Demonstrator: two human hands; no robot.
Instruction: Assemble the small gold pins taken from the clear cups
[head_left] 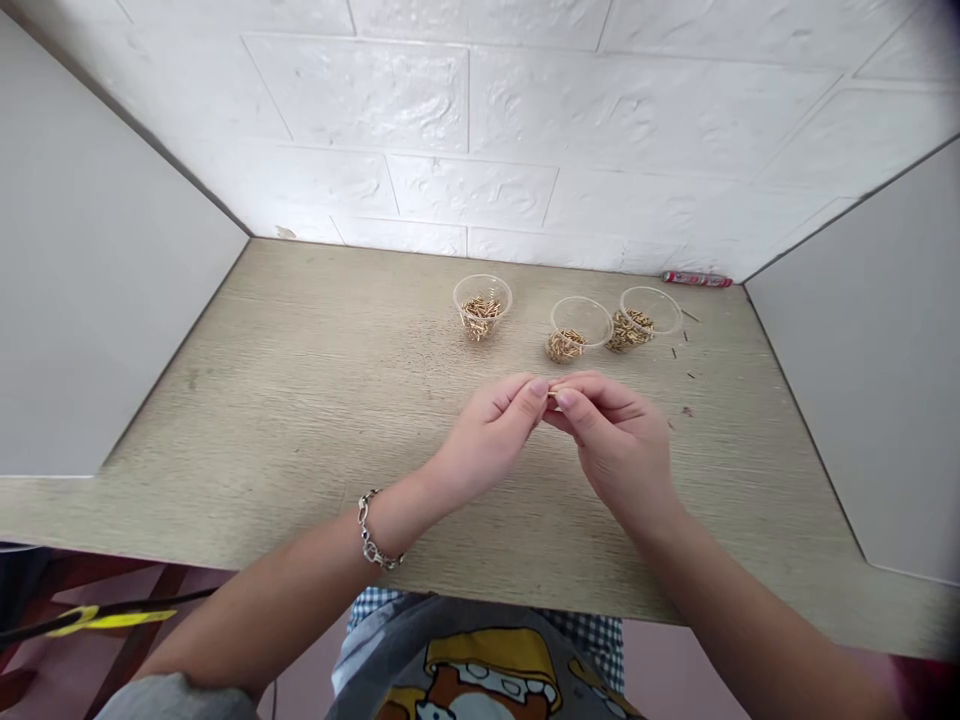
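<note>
My left hand (501, 425) and my right hand (619, 435) meet over the middle of the table, both with thumb and fingers pinched. Between their fingertips shows a small gold-coloured metal pin (553, 394), mostly covered by the fingers. Just beyond my hands stands a clear plastic cup (581, 322) with small gold-coloured pieces in its bottom. A second clear cup (651, 310), beside it on the right, holds more such pieces. Farther left, a third clear cup (483, 297) holds gold-coloured pins too.
A red and silver tube (697, 279) lies against the white brick-patterned wall (375, 100). Several thin dark slivers (674, 353) lie right of the cups. Grey panels stand at the left (97, 270) and right (870, 350) of the wooden table (285, 400).
</note>
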